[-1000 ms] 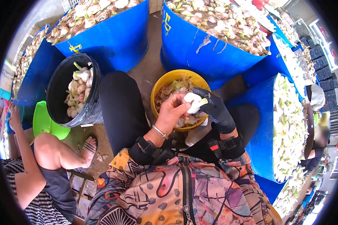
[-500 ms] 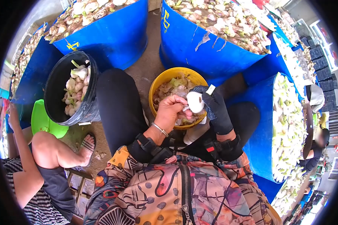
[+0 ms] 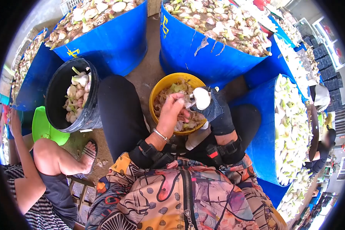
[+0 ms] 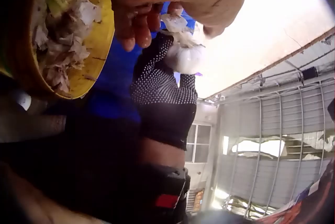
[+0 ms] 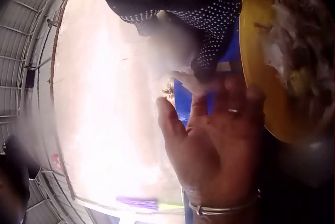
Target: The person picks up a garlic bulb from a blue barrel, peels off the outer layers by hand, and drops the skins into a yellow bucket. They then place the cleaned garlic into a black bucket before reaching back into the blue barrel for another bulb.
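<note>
My gloved right hand [image 3: 214, 109] grips a white garlic bulb [image 3: 202, 98] over the right part of a yellow bucket [image 3: 157, 89]. A loose flap of papery skin [image 4: 175, 23] hangs off the bulb in the left wrist view. My bare left hand [image 3: 171, 111], with a bracelet [image 3: 160, 135] at its wrist, is held beside the bulb, fingertips right at that skin. In the right wrist view its palm [image 5: 220, 145] faces the bulb, thumb spread apart from the fingers. Peeled skins [image 3: 163, 100] fill the bucket beneath.
A black bucket [image 3: 53, 103] with several bulbs stands at my left beside a green basin [image 3: 46, 128]. Large blue barrels [image 3: 207, 53] heaped with garlic surround me in front and at right. Another person's leg [image 3: 55, 155] is close at left.
The bulb has turned in my right hand, so its cut stem no longer points up. My left hand has shifted slightly from the bulb's lower side to its left, and the fingers have spread.
</note>
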`<state>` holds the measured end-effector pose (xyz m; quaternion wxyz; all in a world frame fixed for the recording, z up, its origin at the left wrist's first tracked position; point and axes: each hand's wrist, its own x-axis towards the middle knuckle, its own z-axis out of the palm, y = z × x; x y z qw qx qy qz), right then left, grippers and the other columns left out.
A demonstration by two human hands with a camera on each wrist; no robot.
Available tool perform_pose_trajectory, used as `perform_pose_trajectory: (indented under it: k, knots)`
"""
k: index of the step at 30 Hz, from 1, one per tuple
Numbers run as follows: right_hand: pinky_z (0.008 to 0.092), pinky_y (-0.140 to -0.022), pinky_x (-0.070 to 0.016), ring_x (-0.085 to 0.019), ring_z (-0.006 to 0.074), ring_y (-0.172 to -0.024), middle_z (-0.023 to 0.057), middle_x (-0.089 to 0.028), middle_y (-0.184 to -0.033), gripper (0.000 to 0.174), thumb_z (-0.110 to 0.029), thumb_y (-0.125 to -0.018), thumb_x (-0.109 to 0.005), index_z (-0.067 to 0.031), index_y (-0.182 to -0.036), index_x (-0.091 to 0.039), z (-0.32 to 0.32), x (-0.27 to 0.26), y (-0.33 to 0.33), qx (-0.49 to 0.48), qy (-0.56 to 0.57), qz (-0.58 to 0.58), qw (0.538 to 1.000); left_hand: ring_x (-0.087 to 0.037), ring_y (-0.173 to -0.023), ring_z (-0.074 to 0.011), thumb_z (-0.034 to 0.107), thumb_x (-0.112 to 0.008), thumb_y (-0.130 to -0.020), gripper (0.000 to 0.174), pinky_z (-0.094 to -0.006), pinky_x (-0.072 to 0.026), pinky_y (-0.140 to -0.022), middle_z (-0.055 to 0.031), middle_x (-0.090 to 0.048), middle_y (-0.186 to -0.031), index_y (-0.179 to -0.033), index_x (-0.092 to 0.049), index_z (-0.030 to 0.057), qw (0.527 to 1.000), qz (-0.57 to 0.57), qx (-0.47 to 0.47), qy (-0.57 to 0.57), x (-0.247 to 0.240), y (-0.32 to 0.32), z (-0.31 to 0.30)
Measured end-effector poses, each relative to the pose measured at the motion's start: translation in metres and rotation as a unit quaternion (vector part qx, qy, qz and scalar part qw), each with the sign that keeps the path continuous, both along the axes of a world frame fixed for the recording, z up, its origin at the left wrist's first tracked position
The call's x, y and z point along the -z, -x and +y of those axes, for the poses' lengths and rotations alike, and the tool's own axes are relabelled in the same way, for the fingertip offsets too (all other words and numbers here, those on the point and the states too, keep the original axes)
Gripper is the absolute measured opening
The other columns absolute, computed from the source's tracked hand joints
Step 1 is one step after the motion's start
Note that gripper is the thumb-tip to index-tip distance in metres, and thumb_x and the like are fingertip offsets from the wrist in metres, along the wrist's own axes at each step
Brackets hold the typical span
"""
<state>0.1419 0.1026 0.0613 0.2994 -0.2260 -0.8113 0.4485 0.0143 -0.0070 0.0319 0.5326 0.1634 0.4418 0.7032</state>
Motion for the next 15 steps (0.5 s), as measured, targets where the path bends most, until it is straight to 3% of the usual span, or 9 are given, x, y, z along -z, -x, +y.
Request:
perform_pose_trajectory:
  k: [1,3,5,6,9,11,13,14,15]
  knots:
    - [0.0286,-0.083,-0.049,-0.06,0.018,-0.092,0.011,-0.061,-0.102,0.023,-0.009,-0.091,-0.053,0.0025,-0.111,-0.055,0.002,0.001,0.001,0.001,-0.054,-0.027,0.998,-0.056,-0.065,-0.0123,0.016,-0.051,-0.09,0.024,-0.026,-0.0499,-0.056,-0.0065,-0.053,-0.088,-0.111,-0.045,0.0057,0.999,0.047,0.012,0.004,-0.002,-0.001,0.001]
    - [0.0285,-0.083,-0.0488,-0.06,0.0175,-0.092,0.011,-0.061,-0.103,0.026,-0.016,-0.093,-0.05,0.0028,-0.11,-0.055,0.001,0.018,0.007,-0.003,0.194,0.114,0.974,-0.057,-0.067,-0.018,0.017,-0.055,-0.088,0.025,-0.0303,-0.0486,-0.062,-0.0084,-0.055,-0.09,-0.109,-0.046,0.005,0.971,0.236,0.011,-0.026,0.008,-0.005,0.004]
    - [0.0284,-0.082,-0.0488,-0.06,0.0173,-0.092,0.0109,-0.061,-0.103,0.03,-0.022,-0.095,-0.047,0.003,-0.11,-0.055,0.0,0.03,0.003,-0.013,0.31,0.17,0.935,-0.059,-0.072,-0.0183,0.016,-0.056,-0.088,0.026,-0.0317,-0.0478,-0.066,-0.0083,-0.055,-0.093,-0.109,-0.047,0.0044,0.885,0.461,-0.016,-0.065,0.011,-0.008,0.004]
    - [0.0284,-0.082,-0.0489,-0.06,0.0173,-0.092,0.0109,-0.061,-0.103,0.032,-0.024,-0.096,-0.045,0.0031,-0.11,-0.055,-0.001,0.029,0.002,-0.021,0.305,0.16,0.939,-0.059,-0.077,-0.0342,0.017,-0.057,-0.086,0.021,-0.0393,-0.0461,-0.067,-0.0146,-0.057,-0.088,-0.101,-0.05,0.0042,0.885,0.46,-0.039,-0.057,0.004,-0.008,0.004]
    - [0.0284,-0.08,-0.0499,-0.06,0.0171,-0.091,0.0108,-0.062,-0.101,0.034,-0.026,-0.097,-0.043,0.0024,-0.111,-0.055,0.001,0.029,0.001,-0.009,0.216,0.113,0.97,-0.059,-0.079,-0.0357,0.015,-0.055,-0.087,0.013,-0.0399,-0.0458,-0.067,-0.014,-0.058,-0.083,-0.094,-0.053,0.0042,0.854,0.518,-0.023,-0.048,0.003,-0.001,0.002]
    - [0.0289,-0.079,-0.0506,-0.061,0.0175,-0.091,0.0106,-0.062,-0.1,0.033,-0.026,-0.097,-0.043,0.0014,-0.11,-0.055,0.001,0.03,0.0,0.011,0.142,0.077,0.987,-0.058,-0.068,-0.0275,0.012,-0.053,-0.088,0.008,-0.0355,-0.046,-0.06,-0.0103,-0.058,-0.077,-0.088,-0.054,0.0045,0.939,0.339,0.011,-0.053,0.003,-0.001,0.003]
    - [0.0303,-0.078,-0.0511,-0.061,0.0189,-0.092,0.0103,-0.062,-0.1,0.028,-0.023,-0.095,-0.047,0.0001,-0.109,-0.055,-0.004,0.019,0.001,0.029,0.088,0.046,0.995,-0.057,-0.057,-0.0193,0.01,-0.051,-0.089,0.009,-0.0312,-0.0463,-0.054,-0.0065,-0.058,-0.07,-0.082,-0.054,0.0048,0.987,0.146,0.042,-0.053,0.005,0.0,0.004]
    - [0.0307,-0.08,-0.0501,-0.06,0.019,-0.093,0.0102,-0.062,-0.101,0.027,-0.02,-0.092,-0.052,-0.0005,-0.111,-0.053,-0.003,0.02,0.0,0.011,0.148,0.08,0.986,-0.051,-0.05,-0.0117,0.009,-0.049,-0.09,0.01,-0.0266,-0.0444,-0.049,-0.0034,-0.053,-0.065,-0.081,-0.052,0.0061,0.995,0.044,-0.009,-0.094,0.005,0.004,0.006]
    - [0.031,-0.082,-0.0491,-0.06,0.019,-0.094,0.0102,-0.062,-0.103,0.03,-0.017,-0.088,-0.057,-0.0011,-0.113,-0.051,-0.002,0.021,-0.002,-0.004,0.207,0.114,0.972,-0.048,-0.049,-0.0133,0.01,-0.048,-0.091,0.011,-0.0279,-0.0447,-0.049,-0.004,-0.05,-0.063,-0.081,-0.05,0.0067,0.989,-0.059,-0.066,-0.115,0.004,0.01,0.009]
